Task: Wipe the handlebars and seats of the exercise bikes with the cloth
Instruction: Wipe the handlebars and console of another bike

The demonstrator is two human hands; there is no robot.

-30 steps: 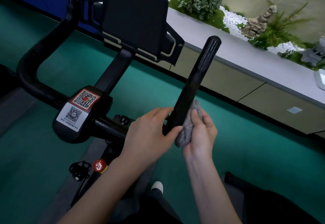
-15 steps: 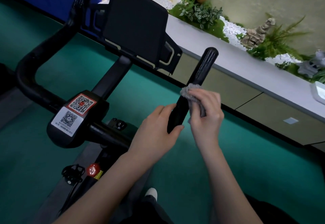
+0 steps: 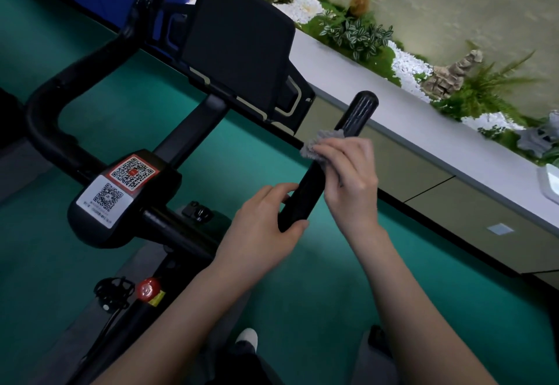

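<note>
Head view, downward, close above handlebar (image 3: 320, 179)

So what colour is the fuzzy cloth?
Grey: the fuzzy grey cloth on the black handlebar, head view.

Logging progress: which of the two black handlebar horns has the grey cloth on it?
The right black handlebar horn, gripped by the left hand; the right hand holds the grey cloth against it. The far-left horn is bare.

Cloth (image 3: 321, 140) on handlebar (image 3: 360, 110), left hand (image 3: 260, 228) lower down, tablet holder (image 3: 239, 45) behind, planter (image 3: 402, 118) right
</note>
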